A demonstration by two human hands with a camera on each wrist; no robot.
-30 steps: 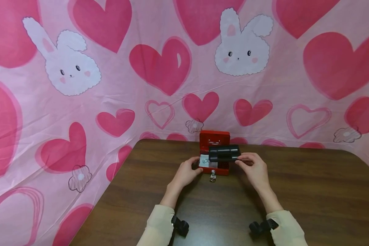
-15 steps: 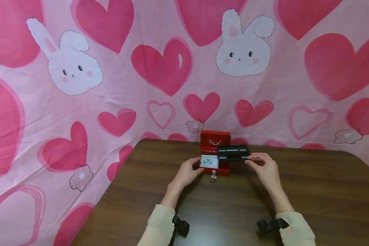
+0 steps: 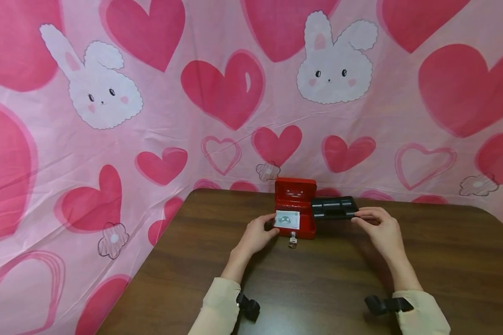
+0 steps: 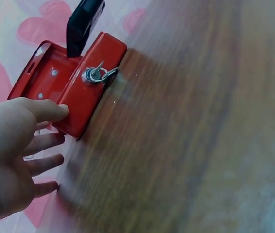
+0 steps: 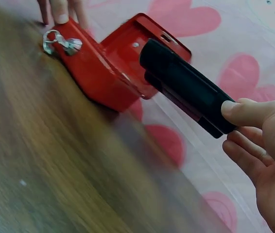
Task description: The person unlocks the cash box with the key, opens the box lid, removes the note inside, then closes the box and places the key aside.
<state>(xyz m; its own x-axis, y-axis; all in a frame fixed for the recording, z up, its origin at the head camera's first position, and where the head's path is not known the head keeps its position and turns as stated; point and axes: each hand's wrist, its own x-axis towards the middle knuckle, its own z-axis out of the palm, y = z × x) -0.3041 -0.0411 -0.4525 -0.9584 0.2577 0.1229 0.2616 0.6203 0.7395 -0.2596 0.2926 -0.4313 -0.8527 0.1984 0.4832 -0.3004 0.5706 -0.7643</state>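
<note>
A small red cash box (image 3: 308,232) stands with its lid up near the back of the table. My left hand (image 3: 255,234) grips its left side, the thumb on the front corner in the left wrist view (image 4: 55,111). A banknote (image 3: 287,219) lies in the left part of the box. Keys on a ring (image 3: 293,241) hang from the front lock. My right hand (image 3: 380,229) pinches the right end of a black coin tray (image 3: 334,208) between thumb and fingers. The tray is raised and tilted, its left end beside the box's right rim.
The brown wooden table (image 3: 318,284) reaches back to a pink cloth (image 3: 167,121) with hearts and rabbits, which hangs just behind the box. A black wrist camera (image 3: 249,307) sits on the left forearm and another (image 3: 387,305) on the right.
My right hand has drawn the coin tray rightwards from above the box to its right side, uncovering the banknote. My left hand keeps its hold on the box.
</note>
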